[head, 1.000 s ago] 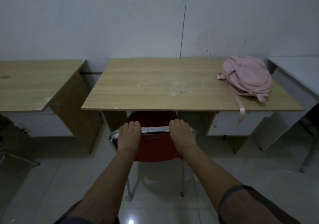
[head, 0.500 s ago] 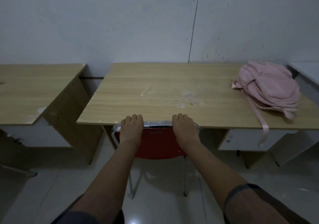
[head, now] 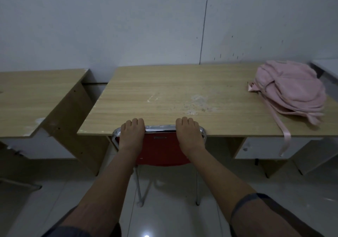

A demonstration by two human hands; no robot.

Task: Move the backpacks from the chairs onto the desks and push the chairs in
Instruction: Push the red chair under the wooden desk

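A red chair point(head: 161, 150) with a chrome frame stands under the front edge of the wooden desk point(head: 164, 94); its seat is hidden beneath the top. My left hand point(head: 132, 134) grips the left end of the chair's top rail. My right hand point(head: 190, 134) grips the right end, fingers curled over the chrome bar. The rail touches or nearly touches the desk edge. A pink backpack point(head: 290, 90) lies on the desk's right end, one strap hanging over the front edge.
A second wooden desk point(head: 33, 99) stands to the left, with a narrow gap between. A white desk point(head: 327, 66) is at the far right. A grey wall runs behind. The floor is glossy white tile. A metal chair leg point(head: 20, 182) shows at lower left.
Both hands have moved the chair forward, from a gap before the desk to its backrest rail against the desk's front edge. My view has come closer.
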